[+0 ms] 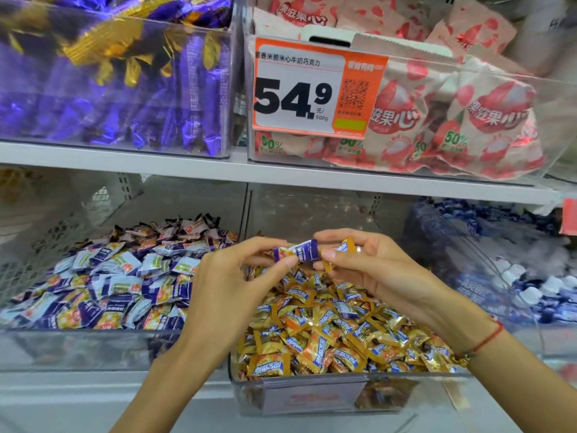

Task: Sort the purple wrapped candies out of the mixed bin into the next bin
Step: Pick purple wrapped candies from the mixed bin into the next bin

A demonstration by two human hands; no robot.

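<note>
A purple wrapped candy [300,250] is held above the mixed bin [312,398], which is full of gold wrapped candies [337,332]. My left hand [231,282] pinches the candy's left end between thumb and fingers. My right hand [368,264] pinches its right end and also holds a gold wrapped candy [346,245] in its fingers. The bin of purple and white wrapped candies [103,282] stands just left of the mixed bin on the same lower shelf.
A bin of blue and white packets [499,276] stands at the right. On the shelf above are a bin of purple-and-gold foil sweets [109,89] and a bin of pink lychee packets [452,120] with an orange price tag [315,89].
</note>
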